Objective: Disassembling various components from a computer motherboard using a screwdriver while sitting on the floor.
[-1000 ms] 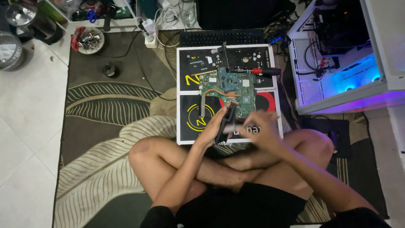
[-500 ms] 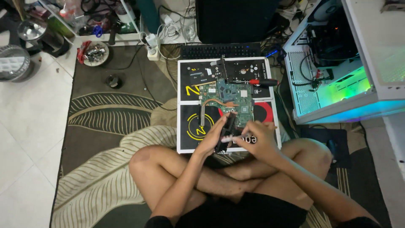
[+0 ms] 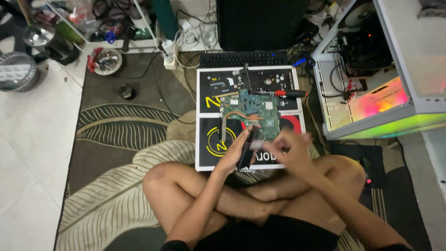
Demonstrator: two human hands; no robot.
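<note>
Left hand [image 3: 233, 155] grips the black fan module [image 3: 246, 149] narrowly; right hand [image 3: 290, 148] blurred, grip unclear — a slip could strike the motherboard [image 3: 253, 114].

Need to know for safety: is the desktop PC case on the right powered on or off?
On: the PC case glows pink and green inside.

Green circuit board [image 3: 253, 109], black-yellow-red mat [image 3: 211, 139]

Room light dim, warm, even; soft shadows only. Brightest source: open computer case [image 3: 371, 100] at right, glowing pink to green, slightly overexposed. Right hand [image 3: 291, 148] motion-blurred; left hand [image 3: 234, 155] sharper. White tiled floor [image 3: 28, 139] pale, glare mild. Slight wide-angle bending at edges.
</note>
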